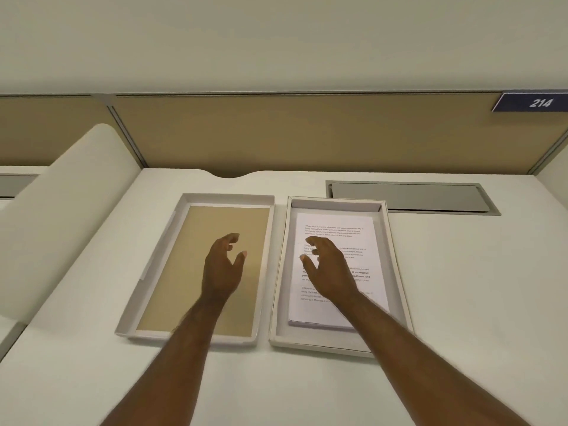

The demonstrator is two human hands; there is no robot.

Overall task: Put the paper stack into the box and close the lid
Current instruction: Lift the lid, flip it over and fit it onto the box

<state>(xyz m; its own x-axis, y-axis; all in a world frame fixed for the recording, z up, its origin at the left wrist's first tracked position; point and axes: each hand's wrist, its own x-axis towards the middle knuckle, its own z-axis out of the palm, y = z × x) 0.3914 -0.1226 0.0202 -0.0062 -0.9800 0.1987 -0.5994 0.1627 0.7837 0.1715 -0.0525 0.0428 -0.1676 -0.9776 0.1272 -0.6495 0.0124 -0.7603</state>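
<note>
A shallow white box (396,272) lies on the desk, right of centre, with a stack of printed white paper (365,235) lying flat inside it. Beside it on the left rests the lid (153,272), upside down, its tan inner face up. My left hand (222,265) hovers over the lid, fingers spread and curled, holding nothing. My right hand (330,269) hovers over the paper stack, fingers apart, also holding nothing. Whether either hand touches the surface below it is unclear.
The white desk (476,302) ends at a tan partition wall (307,133) behind. A grey recessed cable flap (408,196) sits just behind the box. A curved white divider (61,216) rises at the left. A blue sign reading 214 (534,102) hangs top right.
</note>
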